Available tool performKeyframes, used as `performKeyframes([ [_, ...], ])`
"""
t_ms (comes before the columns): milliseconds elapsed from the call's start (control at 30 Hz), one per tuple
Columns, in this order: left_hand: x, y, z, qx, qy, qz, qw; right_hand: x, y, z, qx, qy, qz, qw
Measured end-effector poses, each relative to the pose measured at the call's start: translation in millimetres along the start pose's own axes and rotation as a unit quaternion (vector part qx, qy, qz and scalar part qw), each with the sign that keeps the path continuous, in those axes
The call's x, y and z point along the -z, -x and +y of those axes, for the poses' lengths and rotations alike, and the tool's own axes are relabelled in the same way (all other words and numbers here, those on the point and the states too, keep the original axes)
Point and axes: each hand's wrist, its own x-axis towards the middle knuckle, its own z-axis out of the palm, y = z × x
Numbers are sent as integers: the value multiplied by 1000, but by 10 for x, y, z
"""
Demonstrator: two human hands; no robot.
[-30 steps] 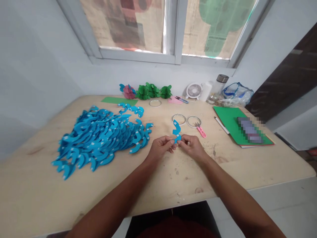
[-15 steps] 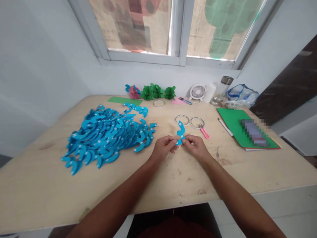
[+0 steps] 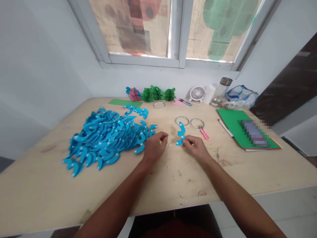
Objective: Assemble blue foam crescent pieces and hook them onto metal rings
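Observation:
My right hand point(image 3: 196, 145) pinches the lower end of a curved blue paper cutout point(image 3: 181, 134) between thumb and fingers. The cutout has small white squares on it, and its top end reaches over a silver ring. My left hand point(image 3: 156, 144) is apart from it, at the right side of a big heap of similar blue paper cutouts point(image 3: 106, 132). Its thumb and fingertips are pressed together; whatever they hold, if anything, is too small to make out.
Beyond my hands lie two tape rolls point(image 3: 182, 116) seen as silver rings, and pink thread snips point(image 3: 204, 133). A marker point(image 3: 225, 128) and green folder point(image 3: 232, 115) with a blurred phone point(image 3: 255, 134) are right. Green paper figures point(image 3: 156, 93), a fan point(image 3: 197, 94) and a bottle point(image 3: 223, 87) line the wall.
My left hand has let go of the blue paper cutout and moved left toward the heap. My right hand still holds the cutout in nearly the same place.

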Motion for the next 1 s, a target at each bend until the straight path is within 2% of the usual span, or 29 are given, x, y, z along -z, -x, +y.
performKeyframes([
  [100,142,-80,-98,-7,-130,38,991,-7,1,9,4,7,-2,1000],
  [233,253,-152,-227,14,-271,27,962,-11,5,0,5,12,-1,1000],
  [333,239,-145,-281,35,-319,-6,947,-13,7,2,7,9,0,1000],
  [467,170,-111,-314,26,-341,-28,939,-18,6,21,6,4,1,1000],
  [600,107,-105,-321,19,-335,-15,942,-22,6,27,5,5,5,1000],
  [733,45,-116,-294,-10,-291,0,957,-22,5,24,4,4,6,1000],
  [833,-1,-117,-281,-41,-224,13,974,-17,-5,35,-1,-6,4,1000],
  [1000,-43,-100,-285,-68,-56,21,996,1,-40,83,-24,-55,22,998],
])
